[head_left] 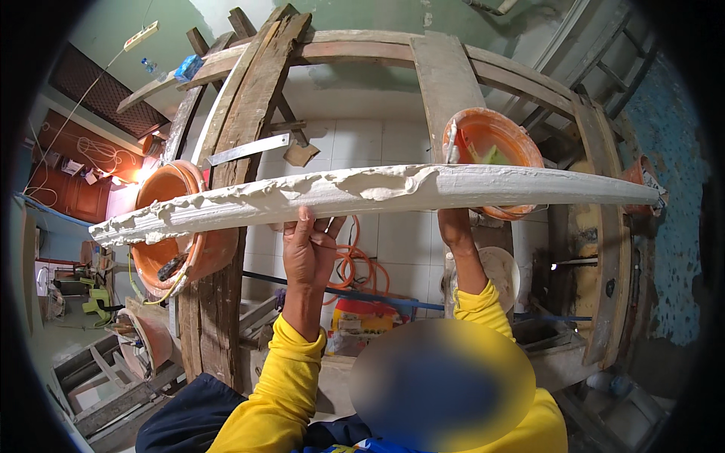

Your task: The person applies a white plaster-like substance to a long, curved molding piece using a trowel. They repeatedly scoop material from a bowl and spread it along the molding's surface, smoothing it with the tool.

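Note:
A long white plaster moulding (302, 198) spans the head view from left to far right, raised above the frame of boards. Thick wet plaster (389, 183) lies in lumps and ragged ridges along its upper face. My left hand (308, 245) grips its near edge left of the middle, thumb against the front and fingers curled underneath. Farther right, my right hand (455, 225) reaches beneath the moulding and supports it; its fingers are hidden behind the piece. Orange buckets stand behind the moulding at left (219, 249) and right (535, 143), both partly covered by it.
Wooden planks (260, 98) and a wide board (451, 83) form a frame around me. A metal straightedge (249, 149) rests on the left plank. Below lie an orange hose (355, 260) and a white-crusted round container (500, 273). A ladder (615, 57) leans at the far right.

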Action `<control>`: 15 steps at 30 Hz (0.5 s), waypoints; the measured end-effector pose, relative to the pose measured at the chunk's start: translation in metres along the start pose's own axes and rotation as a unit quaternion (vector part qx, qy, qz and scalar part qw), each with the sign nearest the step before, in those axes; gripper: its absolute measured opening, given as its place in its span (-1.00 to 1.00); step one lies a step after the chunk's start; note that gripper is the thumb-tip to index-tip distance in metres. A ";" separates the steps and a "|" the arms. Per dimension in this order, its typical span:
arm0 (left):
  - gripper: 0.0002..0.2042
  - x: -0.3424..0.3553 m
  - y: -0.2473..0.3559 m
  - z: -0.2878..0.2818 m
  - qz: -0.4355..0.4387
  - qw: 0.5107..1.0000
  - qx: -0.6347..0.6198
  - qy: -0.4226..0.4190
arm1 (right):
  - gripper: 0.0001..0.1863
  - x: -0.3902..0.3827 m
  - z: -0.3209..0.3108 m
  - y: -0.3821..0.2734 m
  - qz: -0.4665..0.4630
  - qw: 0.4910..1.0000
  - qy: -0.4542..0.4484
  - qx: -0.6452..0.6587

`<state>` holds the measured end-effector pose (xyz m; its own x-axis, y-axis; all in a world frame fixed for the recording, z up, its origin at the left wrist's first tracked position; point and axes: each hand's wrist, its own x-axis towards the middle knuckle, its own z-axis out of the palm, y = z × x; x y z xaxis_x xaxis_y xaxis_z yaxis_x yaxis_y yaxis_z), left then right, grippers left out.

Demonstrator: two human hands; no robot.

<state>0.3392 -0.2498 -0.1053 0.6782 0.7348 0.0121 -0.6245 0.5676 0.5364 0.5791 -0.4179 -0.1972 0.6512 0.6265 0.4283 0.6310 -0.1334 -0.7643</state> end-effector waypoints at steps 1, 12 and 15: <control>-0.64 0.000 0.002 0.000 0.000 1.000 -0.002 -0.003 | -0.67 0.002 0.002 -0.005 0.007 0.999 0.004 0.031; -0.64 -0.002 0.005 0.001 -0.001 1.000 -0.009 0.010 | -0.71 0.053 0.012 -0.069 -0.034 0.955 -0.018 0.295; -0.66 -0.001 0.003 0.011 -0.002 1.000 -0.008 0.024 | -0.76 0.072 0.017 -0.060 -0.215 0.960 -0.018 0.180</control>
<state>0.3409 -0.2531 -0.0940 0.6611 0.7496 -0.0313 -0.6284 0.5761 0.5227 0.5814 -0.3519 -0.1286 0.3444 0.5907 0.7297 0.6474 0.4134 -0.6403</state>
